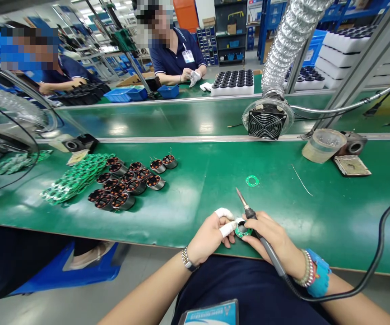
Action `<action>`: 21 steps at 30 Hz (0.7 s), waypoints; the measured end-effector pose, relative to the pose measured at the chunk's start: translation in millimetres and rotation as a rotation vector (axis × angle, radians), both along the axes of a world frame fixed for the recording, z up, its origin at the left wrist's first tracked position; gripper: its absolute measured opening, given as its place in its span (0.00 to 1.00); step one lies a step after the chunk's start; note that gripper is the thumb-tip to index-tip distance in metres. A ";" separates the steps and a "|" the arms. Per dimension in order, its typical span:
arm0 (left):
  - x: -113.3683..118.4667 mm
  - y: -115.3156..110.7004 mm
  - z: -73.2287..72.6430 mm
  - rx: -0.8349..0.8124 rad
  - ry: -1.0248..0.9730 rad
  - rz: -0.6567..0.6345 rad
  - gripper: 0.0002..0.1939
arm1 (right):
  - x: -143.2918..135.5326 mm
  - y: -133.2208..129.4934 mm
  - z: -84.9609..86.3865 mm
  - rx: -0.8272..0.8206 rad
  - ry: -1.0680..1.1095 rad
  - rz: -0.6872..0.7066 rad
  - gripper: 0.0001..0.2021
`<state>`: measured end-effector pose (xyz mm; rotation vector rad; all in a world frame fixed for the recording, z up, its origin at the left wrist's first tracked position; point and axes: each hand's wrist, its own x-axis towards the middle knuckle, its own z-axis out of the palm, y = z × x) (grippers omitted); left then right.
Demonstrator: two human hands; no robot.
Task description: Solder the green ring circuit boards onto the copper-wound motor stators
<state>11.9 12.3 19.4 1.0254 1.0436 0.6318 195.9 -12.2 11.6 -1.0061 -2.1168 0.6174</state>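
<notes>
Near the front edge of the green bench, my left hand (211, 234), with white finger covers on thumb and index finger, grips one side of a round part with a green ring board (243, 229). My right hand (271, 237) touches the other side of that part and also holds a soldering iron (247, 206), its tip pointing up and away. A loose green ring board (252, 181) lies flat beyond the iron's tip. To the left stand several copper-wound motor cores (134, 186), beside a pile of green ring boards (76, 178).
A fume fan (266, 124) hangs over the bench's back rail. At the right are a plastic cup (323, 145), a sponge tray (352, 165) and a thin wire (302, 180). The iron's black cable (378, 253) loops at the right. Two people sit opposite and at left.
</notes>
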 end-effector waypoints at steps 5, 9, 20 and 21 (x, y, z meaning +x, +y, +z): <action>3.1 2.2 1.0 0.001 0.024 0.022 0.13 | 0.4 -0.4 -1.1 0.003 0.000 -0.006 0.08; -9.9 5.1 5.5 0.038 0.060 -0.060 0.17 | 0.7 -0.3 0.2 -0.008 0.003 -0.001 0.09; 7.2 21.7 9.5 0.693 0.630 -0.386 0.23 | 41.5 30.5 11.1 0.064 -0.060 -0.187 0.12; 6.3 35.7 10.9 0.697 0.628 -0.381 0.22 | 47.4 37.6 10.3 0.073 -0.086 -0.209 0.12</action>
